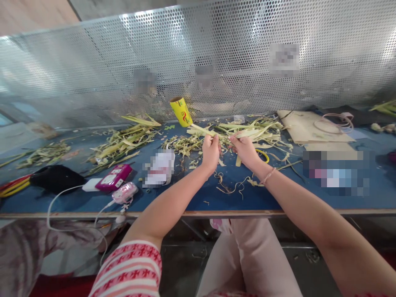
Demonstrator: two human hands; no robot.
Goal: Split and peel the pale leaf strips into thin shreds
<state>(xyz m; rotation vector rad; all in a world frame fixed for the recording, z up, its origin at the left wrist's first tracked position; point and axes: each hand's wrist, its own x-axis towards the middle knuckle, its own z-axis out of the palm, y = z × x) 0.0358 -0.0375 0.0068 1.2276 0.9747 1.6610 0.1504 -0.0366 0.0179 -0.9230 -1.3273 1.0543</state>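
Observation:
My left hand [210,151] and my right hand [245,149] are held close together over the blue table [173,198], both pinching a pale green leaf strip [201,129] that runs up and left from my fingers. Just behind my hands lies a pile of leaf strips [247,131]. Thin curled shavings [230,186] lie on the table below my hands. A yellow tube [181,111] stands tilted behind the strip's far end. A yellow ring [263,154] lies right of my right hand.
More leaf piles [120,142] lie at left. A magenta power bank [114,177], a pink device [124,192] with white cables and a black pouch [55,178] sit at front left. Brown paper [305,126] lies at right. A perforated metal screen [198,62] backs the table.

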